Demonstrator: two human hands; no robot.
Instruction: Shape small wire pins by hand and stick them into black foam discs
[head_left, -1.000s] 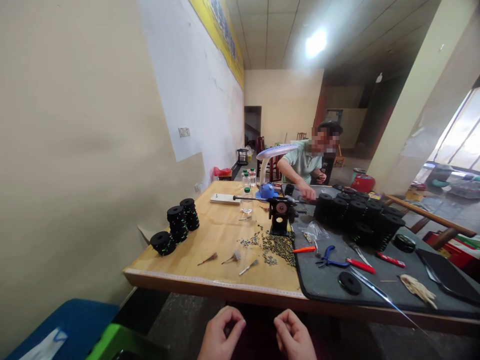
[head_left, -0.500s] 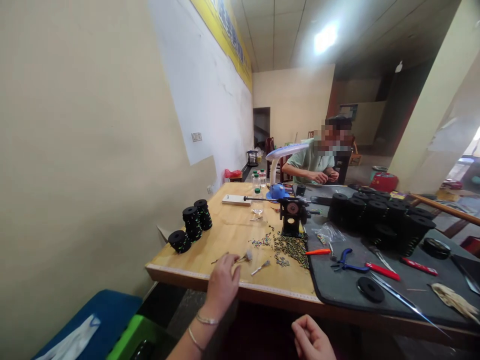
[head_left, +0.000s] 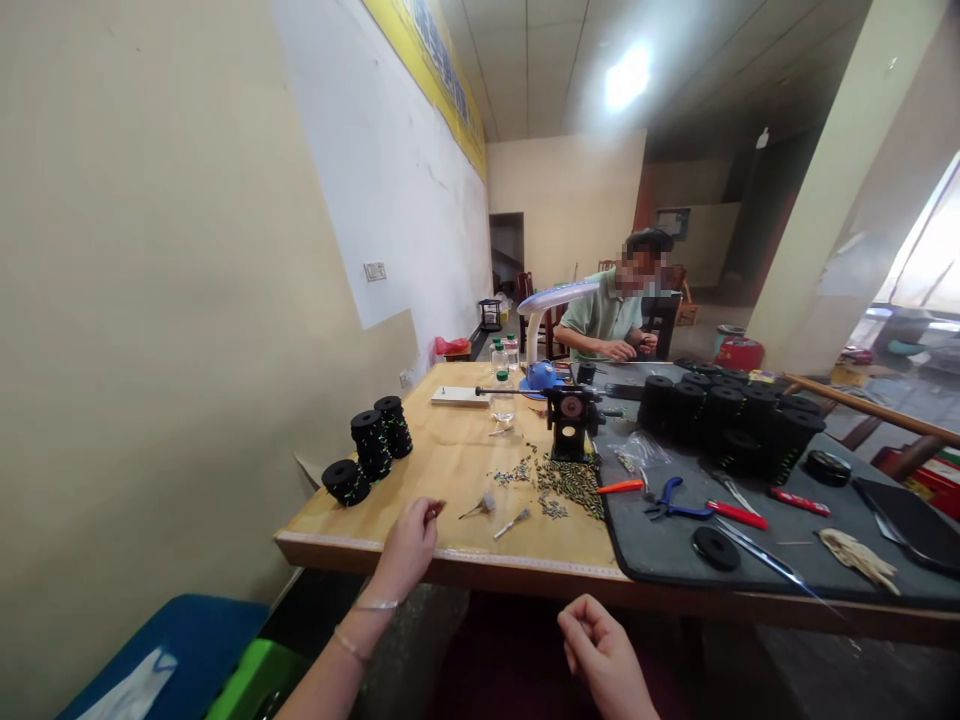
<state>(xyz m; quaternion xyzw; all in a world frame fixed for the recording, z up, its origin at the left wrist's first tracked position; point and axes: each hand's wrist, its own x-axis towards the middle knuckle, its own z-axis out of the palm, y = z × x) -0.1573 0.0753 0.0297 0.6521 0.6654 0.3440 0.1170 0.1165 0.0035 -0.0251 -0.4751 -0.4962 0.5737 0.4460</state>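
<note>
My left hand [head_left: 411,540] is above the table's front edge, its fingers closed on a small brownish thing [head_left: 438,508] too small to name. Just right of it lie two brush-like pieces with pale tufts, one bristly [head_left: 480,505] and one with a white stem [head_left: 512,524]. My right hand [head_left: 600,645] hangs in front of the table edge, thumb and fingers pinched together. What it holds, if anything, cannot be made out. Behind the brush-like pieces, many tiny gold-and-dark pieces [head_left: 574,485] lie heaped beside a black winding device [head_left: 570,420] with a long rod.
Black spools [head_left: 371,445] stand at the table's left, with more [head_left: 724,410] on the grey mat [head_left: 660,555]. Blue-handled pliers [head_left: 679,495], tweezers [head_left: 757,550] and a glove [head_left: 855,555] lie there too. A lamp [head_left: 544,375] and bottles [head_left: 502,395] stand behind. Opposite sits a co-worker [head_left: 600,325].
My left hand has moved left, away from the brush-like pieces, and its fingers have closed on the small brownish thing. My right hand keeps its pinch. The view has swung slightly right.
</note>
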